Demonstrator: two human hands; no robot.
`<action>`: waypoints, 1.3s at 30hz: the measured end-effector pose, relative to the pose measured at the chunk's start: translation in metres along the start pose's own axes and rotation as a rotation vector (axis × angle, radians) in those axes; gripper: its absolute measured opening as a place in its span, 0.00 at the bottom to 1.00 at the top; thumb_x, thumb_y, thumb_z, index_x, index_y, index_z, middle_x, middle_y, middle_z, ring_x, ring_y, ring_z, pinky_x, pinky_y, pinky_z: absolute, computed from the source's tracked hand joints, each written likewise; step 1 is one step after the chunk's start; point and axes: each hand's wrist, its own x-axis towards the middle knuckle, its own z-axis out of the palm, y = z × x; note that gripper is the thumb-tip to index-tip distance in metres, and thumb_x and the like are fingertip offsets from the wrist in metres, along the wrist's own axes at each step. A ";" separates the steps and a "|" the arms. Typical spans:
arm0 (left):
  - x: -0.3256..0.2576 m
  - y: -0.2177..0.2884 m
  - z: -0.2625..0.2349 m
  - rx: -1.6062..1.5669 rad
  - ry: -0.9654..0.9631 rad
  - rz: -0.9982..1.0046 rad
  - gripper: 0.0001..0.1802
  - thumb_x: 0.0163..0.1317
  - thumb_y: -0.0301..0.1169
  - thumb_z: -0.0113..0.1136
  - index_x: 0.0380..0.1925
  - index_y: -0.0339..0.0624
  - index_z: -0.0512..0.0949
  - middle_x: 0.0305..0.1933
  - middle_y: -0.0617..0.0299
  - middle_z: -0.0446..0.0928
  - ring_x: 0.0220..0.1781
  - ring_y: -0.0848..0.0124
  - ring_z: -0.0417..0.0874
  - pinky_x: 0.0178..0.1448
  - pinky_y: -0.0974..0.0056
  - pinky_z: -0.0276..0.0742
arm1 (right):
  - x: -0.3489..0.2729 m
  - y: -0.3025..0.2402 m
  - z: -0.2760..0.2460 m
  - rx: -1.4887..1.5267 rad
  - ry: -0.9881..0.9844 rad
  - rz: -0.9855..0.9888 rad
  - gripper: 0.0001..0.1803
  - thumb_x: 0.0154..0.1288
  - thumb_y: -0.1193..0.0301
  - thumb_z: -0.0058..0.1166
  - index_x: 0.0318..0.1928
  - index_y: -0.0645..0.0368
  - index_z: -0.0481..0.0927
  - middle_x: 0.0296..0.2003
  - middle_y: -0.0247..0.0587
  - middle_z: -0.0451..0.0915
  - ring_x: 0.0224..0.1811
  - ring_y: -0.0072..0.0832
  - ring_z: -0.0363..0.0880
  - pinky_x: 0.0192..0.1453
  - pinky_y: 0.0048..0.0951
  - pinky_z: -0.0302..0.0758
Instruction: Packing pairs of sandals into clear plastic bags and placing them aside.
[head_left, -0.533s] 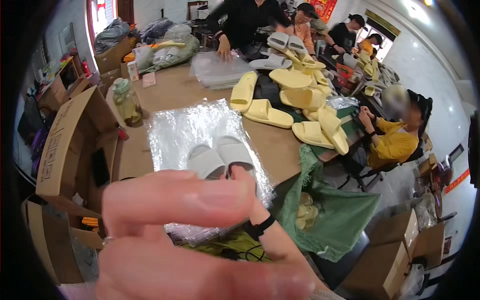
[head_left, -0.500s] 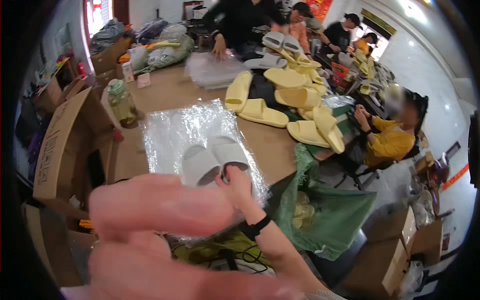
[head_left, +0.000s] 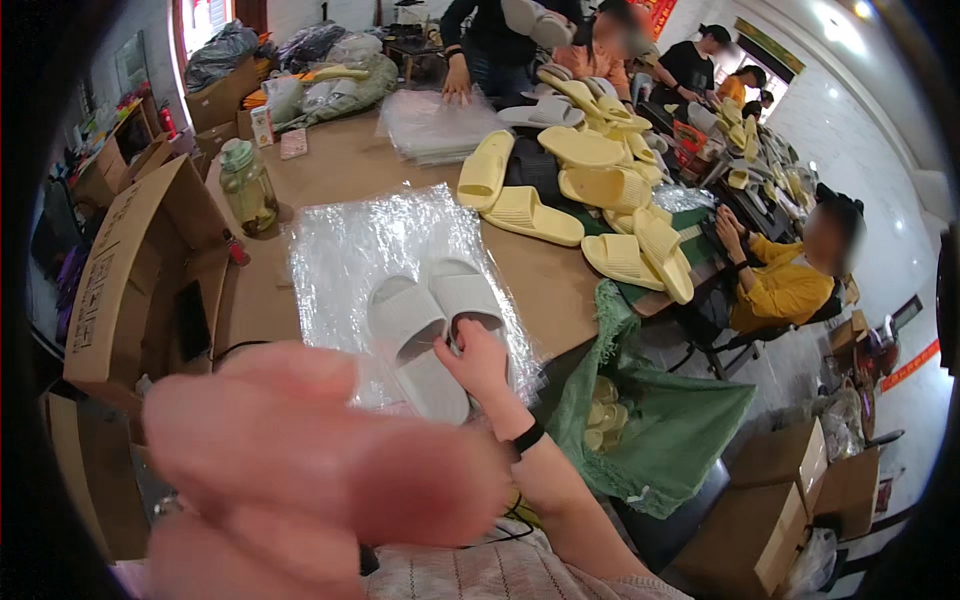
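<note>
Unmoved since earlier: right hand (head_left: pixel 478 362), grip pinching pale slippers (head_left: pixel 440 325) on plastic bags (head_left: pixel 345 250); left hand (head_left: pixel 300 450) blurred, grip untellable; keep pair aligned.

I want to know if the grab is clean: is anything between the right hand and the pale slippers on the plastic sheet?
Nothing visible. The right hand already rests on the pale slippers lying on the clear plastic sheet. The left hand is raised, blurred, close to the camera.

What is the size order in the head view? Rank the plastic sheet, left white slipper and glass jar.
1. plastic sheet
2. left white slipper
3. glass jar, though it stands farther off.
</note>
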 end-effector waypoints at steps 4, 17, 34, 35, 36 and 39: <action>-0.006 0.003 0.002 -0.042 0.044 0.027 0.30 0.76 0.50 0.41 0.63 0.35 0.64 0.63 0.51 0.69 0.72 0.58 0.62 0.82 0.48 0.47 | 0.001 0.000 0.007 0.041 0.067 -0.064 0.20 0.60 0.58 0.64 0.29 0.59 0.71 0.25 0.42 0.72 0.28 0.43 0.74 0.30 0.43 0.69; 0.011 0.027 0.042 0.425 -0.562 0.114 0.10 0.53 0.39 0.73 0.31 0.53 0.81 0.46 0.64 0.83 0.50 0.63 0.81 0.54 0.50 0.78 | -0.001 0.012 -0.002 -0.048 0.041 -0.012 0.19 0.60 0.58 0.64 0.30 0.59 0.72 0.27 0.43 0.73 0.29 0.46 0.76 0.32 0.46 0.71; -0.021 0.030 0.008 0.327 -0.543 0.113 0.10 0.50 0.37 0.72 0.32 0.52 0.81 0.46 0.66 0.84 0.50 0.63 0.82 0.54 0.51 0.78 | 0.000 0.006 0.016 0.025 0.104 -0.077 0.20 0.59 0.58 0.65 0.29 0.58 0.70 0.25 0.42 0.72 0.27 0.44 0.73 0.31 0.43 0.69; -0.006 0.025 0.026 0.322 -0.546 0.110 0.10 0.50 0.37 0.72 0.32 0.52 0.81 0.46 0.66 0.84 0.50 0.63 0.82 0.54 0.51 0.78 | 0.000 0.011 0.013 0.021 0.103 -0.070 0.20 0.59 0.58 0.65 0.29 0.58 0.70 0.25 0.42 0.72 0.27 0.44 0.73 0.31 0.43 0.69; 0.005 0.026 0.037 0.348 -0.548 0.099 0.10 0.50 0.36 0.72 0.32 0.52 0.81 0.46 0.66 0.84 0.50 0.63 0.82 0.54 0.51 0.78 | 0.000 0.007 0.013 0.044 0.090 -0.056 0.20 0.59 0.58 0.65 0.29 0.58 0.70 0.25 0.43 0.72 0.27 0.44 0.73 0.31 0.43 0.69; 0.024 0.026 0.059 0.415 -0.548 0.081 0.10 0.49 0.36 0.72 0.32 0.52 0.81 0.46 0.66 0.84 0.50 0.63 0.82 0.54 0.51 0.78 | 0.002 0.006 0.007 0.020 0.071 -0.050 0.20 0.58 0.59 0.66 0.29 0.59 0.71 0.24 0.42 0.72 0.26 0.43 0.73 0.31 0.43 0.70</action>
